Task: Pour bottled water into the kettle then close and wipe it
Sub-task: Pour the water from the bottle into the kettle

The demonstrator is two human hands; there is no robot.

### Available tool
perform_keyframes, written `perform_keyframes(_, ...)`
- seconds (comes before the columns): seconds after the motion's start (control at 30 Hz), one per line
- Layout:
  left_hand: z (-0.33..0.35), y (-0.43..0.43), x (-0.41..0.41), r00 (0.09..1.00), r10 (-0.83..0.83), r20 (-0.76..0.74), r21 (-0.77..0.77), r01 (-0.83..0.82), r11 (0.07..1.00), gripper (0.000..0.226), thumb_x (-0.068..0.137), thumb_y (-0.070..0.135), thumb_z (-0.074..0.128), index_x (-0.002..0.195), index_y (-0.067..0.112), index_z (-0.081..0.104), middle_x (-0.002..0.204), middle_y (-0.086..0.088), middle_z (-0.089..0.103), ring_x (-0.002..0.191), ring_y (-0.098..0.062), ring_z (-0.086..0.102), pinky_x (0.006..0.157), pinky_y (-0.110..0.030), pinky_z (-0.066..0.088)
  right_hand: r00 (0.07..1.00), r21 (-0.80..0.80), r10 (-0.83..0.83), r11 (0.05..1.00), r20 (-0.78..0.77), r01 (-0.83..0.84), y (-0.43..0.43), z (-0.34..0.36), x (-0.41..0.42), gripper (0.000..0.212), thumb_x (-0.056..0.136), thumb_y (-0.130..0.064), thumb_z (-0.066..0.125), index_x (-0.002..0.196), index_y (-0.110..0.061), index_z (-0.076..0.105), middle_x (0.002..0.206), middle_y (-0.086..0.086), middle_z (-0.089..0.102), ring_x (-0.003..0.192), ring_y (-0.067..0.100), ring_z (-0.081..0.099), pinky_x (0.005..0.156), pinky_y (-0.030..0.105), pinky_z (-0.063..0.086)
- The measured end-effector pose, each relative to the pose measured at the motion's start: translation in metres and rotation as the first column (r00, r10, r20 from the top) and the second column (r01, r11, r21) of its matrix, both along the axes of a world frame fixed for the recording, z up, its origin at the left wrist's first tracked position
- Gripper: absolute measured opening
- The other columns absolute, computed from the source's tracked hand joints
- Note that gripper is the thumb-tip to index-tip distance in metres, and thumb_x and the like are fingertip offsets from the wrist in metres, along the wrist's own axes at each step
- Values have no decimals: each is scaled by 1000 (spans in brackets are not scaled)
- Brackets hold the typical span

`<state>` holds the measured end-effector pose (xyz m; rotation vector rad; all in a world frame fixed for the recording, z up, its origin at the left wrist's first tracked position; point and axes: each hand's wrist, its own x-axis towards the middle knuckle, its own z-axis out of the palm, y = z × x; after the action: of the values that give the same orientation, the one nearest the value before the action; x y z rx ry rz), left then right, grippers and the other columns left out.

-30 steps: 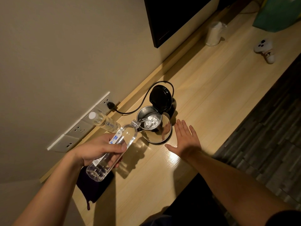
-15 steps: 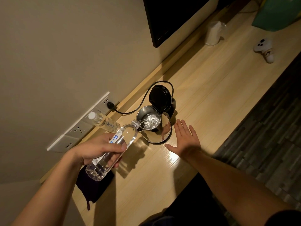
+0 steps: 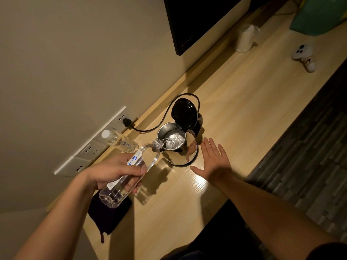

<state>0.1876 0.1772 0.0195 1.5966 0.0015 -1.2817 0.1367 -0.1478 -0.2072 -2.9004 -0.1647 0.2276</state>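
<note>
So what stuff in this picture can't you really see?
All in the head view:
- Dark cloth: partly hidden by the left hand and tilted bottle.
- Kettle handle: behind the raised lid.
- Standing bottle's label: too small to read.
- Green thing: cut off by the top edge.

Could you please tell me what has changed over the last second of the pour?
Very little: the left hand keeps the water bottle tilted, pouring into the open kettle, with slightly less water left inside. The right hand stays flat on the counter.
</note>
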Motion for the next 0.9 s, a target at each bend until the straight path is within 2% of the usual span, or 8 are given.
perform_keyframes(0.13,0,-1,2,1000,-14,15,22,13,1000,68,85,34,87,96,-21,49,87,-63,45,62,-31,68,62,-32,61,1000,0,-3,1000,0,3,0,0,0,108,88,-83,35,164,-7,20,174,11,13,162,25,10,129,51,18)
perform_keyframes(0.3,3,-1,4,998,-34,47,67,31,997,71,85,37,88,93,-22,50,85,-61,48,61,-30,70,62,-32,61,999,-30,0,1000,-36,-1,1,0,2,110,87,-85,27,165,-9,15,175,10,9,162,24,6,129,50,15)
perform_keyframes(0.43,6,-2,7,997,-42,66,102,35,994,78,79,41,91,97,-24,51,87,-61,49,64,-32,68,63,-32,62,1000,-28,0,1000,-28,-1,0,-1,1,110,87,-85,29,164,-8,16,174,10,10,162,25,7,129,51,16)
perform_keyframes(0.6,8,-4,9,998,-47,50,125,41,991,81,77,42,92,98,-24,51,89,-59,51,66,-33,68,62,-34,62,999,-33,6,999,-39,-8,0,-2,2,110,88,-86,27,165,-9,13,175,10,6,162,24,4,129,50,14)
perform_keyframes(0.77,9,-4,12,998,-61,31,113,58,992,74,79,41,91,94,-21,53,87,-39,61,67,-32,66,65,-34,62,999,-44,11,999,-53,-13,-1,-2,2,110,88,-86,25,165,-9,11,175,9,4,162,24,2,130,50,11)
perform_keyframes(0.9,11,-4,15,997,-73,0,89,72,993,68,84,37,88,92,-21,54,86,-36,59,62,-30,66,68,-37,62,999,-44,8,999,-45,-10,0,-2,2,110,88,-87,26,165,-9,12,175,9,5,162,24,3,130,50,12)
